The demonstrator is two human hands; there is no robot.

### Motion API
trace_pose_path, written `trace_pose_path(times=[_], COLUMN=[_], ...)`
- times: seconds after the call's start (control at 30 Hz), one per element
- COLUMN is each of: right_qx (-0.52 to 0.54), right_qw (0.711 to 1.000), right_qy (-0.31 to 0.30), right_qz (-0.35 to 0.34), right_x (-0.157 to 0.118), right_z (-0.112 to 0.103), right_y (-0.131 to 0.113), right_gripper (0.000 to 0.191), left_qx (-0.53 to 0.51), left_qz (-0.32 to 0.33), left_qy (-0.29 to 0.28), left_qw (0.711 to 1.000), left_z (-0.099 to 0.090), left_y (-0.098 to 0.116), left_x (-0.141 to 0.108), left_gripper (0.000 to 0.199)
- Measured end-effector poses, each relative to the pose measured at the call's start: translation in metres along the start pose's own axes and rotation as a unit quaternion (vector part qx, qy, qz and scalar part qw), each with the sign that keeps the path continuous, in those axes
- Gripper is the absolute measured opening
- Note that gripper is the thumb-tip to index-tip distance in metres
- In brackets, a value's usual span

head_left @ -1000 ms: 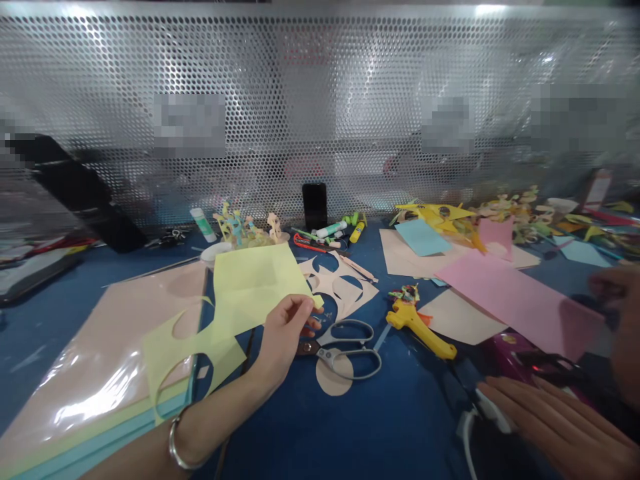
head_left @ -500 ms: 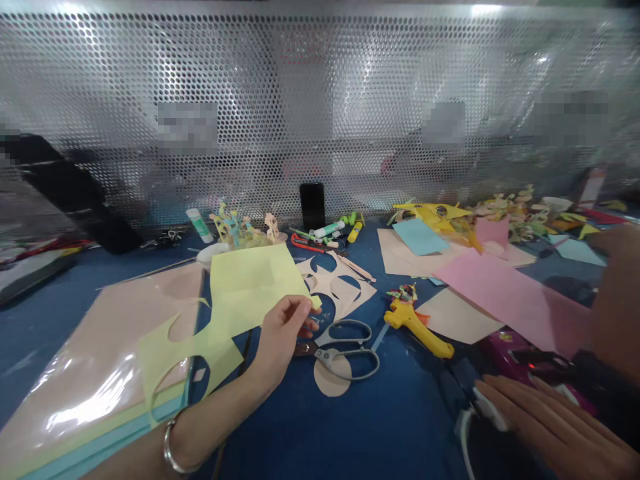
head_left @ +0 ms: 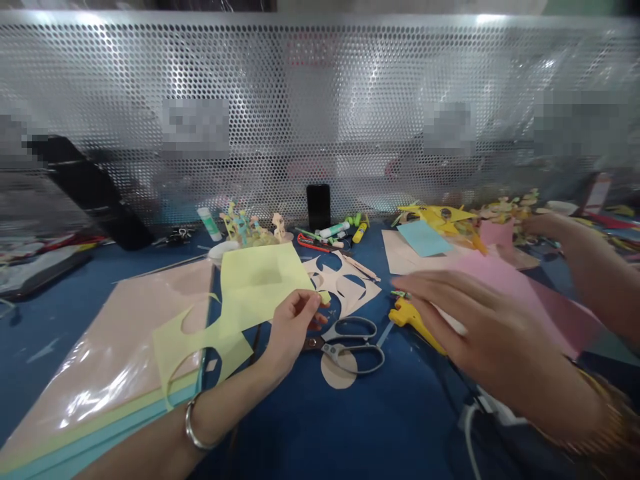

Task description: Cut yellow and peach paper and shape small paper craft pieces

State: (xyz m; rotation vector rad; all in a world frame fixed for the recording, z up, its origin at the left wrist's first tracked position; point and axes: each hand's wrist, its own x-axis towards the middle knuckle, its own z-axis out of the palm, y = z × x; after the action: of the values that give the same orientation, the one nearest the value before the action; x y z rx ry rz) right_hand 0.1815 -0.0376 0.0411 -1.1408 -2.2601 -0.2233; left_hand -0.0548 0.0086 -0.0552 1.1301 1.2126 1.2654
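My left hand (head_left: 295, 333) pinches the edge of a pale yellow paper sheet (head_left: 260, 283), which has curved holes cut from its lower part. A silver bangle (head_left: 193, 423) circles that wrist. Just right of the hand lie black-handled scissors with grey loops (head_left: 350, 347). My right hand (head_left: 490, 327) hovers with fingers spread and empty, over a yellow glue gun (head_left: 410, 327) and next to a pink paper sheet (head_left: 545, 307). Another person's hand (head_left: 545, 227) reaches in from the right, at the pink sheet's far edge.
A peach cut-out sheet (head_left: 345, 283) lies behind the scissors. A plastic-covered paper stack (head_left: 110, 353) fills the left front of the blue table (head_left: 400, 420). At the back stand a phone (head_left: 319, 207) and a glue stick (head_left: 209, 224), before a perforated metal screen (head_left: 320, 100).
My right hand has risen from the bottom right to above the glue gun. The other person's hand has moved onto the pink sheet's far side. My left hand still holds the yellow sheet.
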Motion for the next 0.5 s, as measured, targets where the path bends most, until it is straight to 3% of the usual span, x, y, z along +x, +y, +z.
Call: trace_pose_path(times=[0.1, 0.2, 0.37, 0.5], right_qx=[0.096, 0.142, 0.191, 0.208], right_qw=[0.991, 0.984, 0.971, 0.965], right_qy=[-0.078, -0.071, -0.070, -0.045], right_qz=[0.052, 0.084, 0.122, 0.154], right_x=[0.043, 0.056, 0.045, 0.013], right_z=[0.029, 0.060, 0.087, 0.073], right_y=[-0.011, -0.023, -0.035, -0.049], right_gripper=[0.026, 0.028, 0.033, 0.030], left_qx=[0.000, 0.003, 0.018, 0.032], left_qz=[0.012, 0.019, 0.032, 0.049], left_qy=[0.000, -0.001, -0.013, -0.025], left_qw=[1.000, 1.000, 0.999, 0.998], left_z=[-0.003, -0.005, -0.004, -0.004], left_y=[0.000, 0.001, 0.004, 0.002], left_x=[0.001, 0.002, 0.000, -0.003], left_gripper=[0.020, 0.022, 0.025, 0.023])
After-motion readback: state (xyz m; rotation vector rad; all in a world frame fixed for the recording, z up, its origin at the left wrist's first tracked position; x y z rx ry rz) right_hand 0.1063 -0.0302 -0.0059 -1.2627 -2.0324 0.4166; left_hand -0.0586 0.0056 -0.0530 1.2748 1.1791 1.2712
